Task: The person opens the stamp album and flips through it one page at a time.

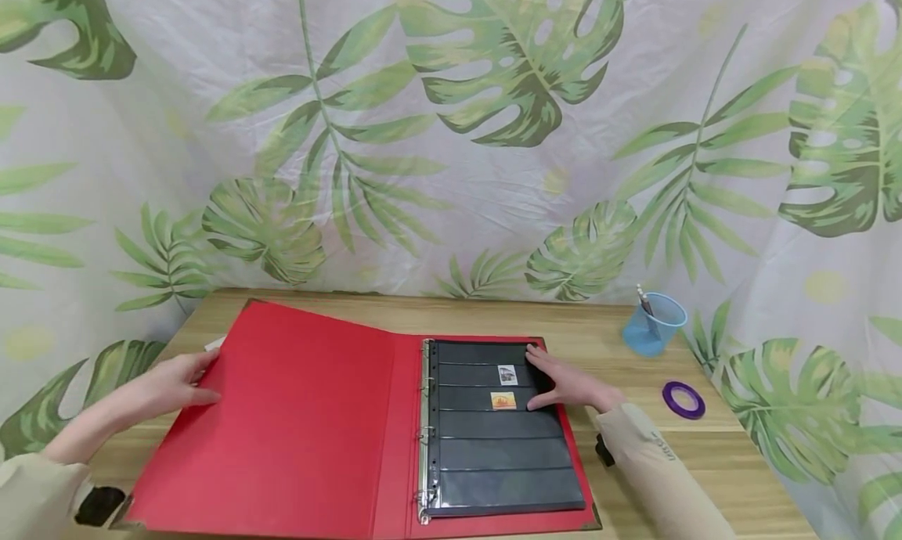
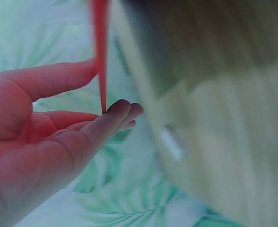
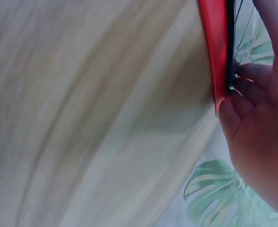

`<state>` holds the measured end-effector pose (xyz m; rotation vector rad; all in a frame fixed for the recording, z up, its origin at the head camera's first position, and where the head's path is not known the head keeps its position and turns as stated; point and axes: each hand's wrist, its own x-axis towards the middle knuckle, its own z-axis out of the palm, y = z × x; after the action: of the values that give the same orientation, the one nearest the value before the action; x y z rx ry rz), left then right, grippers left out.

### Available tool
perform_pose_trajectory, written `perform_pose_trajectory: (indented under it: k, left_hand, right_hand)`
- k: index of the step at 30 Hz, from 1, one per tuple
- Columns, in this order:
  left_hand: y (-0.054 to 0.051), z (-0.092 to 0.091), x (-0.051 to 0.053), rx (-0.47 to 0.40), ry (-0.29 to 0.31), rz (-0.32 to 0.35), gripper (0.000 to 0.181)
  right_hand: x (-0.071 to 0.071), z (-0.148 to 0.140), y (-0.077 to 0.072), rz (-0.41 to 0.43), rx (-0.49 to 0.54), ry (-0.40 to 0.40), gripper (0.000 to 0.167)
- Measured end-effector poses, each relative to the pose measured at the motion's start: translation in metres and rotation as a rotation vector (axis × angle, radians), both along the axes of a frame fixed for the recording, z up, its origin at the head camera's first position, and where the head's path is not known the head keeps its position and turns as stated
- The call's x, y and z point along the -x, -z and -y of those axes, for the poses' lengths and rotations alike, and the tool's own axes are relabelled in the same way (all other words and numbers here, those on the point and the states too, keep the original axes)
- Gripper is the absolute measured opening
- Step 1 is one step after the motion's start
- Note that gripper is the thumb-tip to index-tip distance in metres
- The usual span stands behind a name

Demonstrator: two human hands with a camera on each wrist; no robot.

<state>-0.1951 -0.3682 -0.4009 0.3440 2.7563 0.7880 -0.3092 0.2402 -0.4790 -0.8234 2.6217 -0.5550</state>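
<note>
A red ring binder lies open on the table, its left cover tilted up off the tabletop. My left hand holds that cover by its outer edge; in the left wrist view the hand has its thumb on one side of the red cover and fingers on the other. On the right, a black pocket page in metal rings carries a grey-white stamp and an orange-yellow stamp. My right hand rests spread on the page's right edge, also seen beside the red binder edge.
A blue mesh pen cup with pens stands at the back right of the wooden table. Nearer lies a purple tape roll. A small white item shows behind the raised cover. A leaf-patterned cloth hangs behind.
</note>
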Motion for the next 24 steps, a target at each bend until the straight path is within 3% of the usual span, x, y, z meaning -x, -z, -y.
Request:
perform_pose_trajectory:
  k: [5,11,18,24]
  left_hand:
    - [0.027,-0.001,-0.001,-0.033,-0.014,0.03,0.08]
    - [0.052,-0.007,-0.004,-0.002,-0.059,-0.065,0.08]
    - [0.069,-0.021,-0.008,0.087,-0.09,-0.197,0.085]
    - [0.076,-0.029,-0.011,0.141,-0.107,-0.265,0.089]
  right_hand:
    - [0.002,-0.008,0.0,0.025,0.015,0.007,0.101]
    - [0.003,-0.014,0.001,0.033,0.027,0.007,0.101]
    - [0.002,-0.016,0.0,0.03,0.024,0.008,0.101]
    - [0.002,-0.015,0.0,0.036,0.018,0.016,0.103]
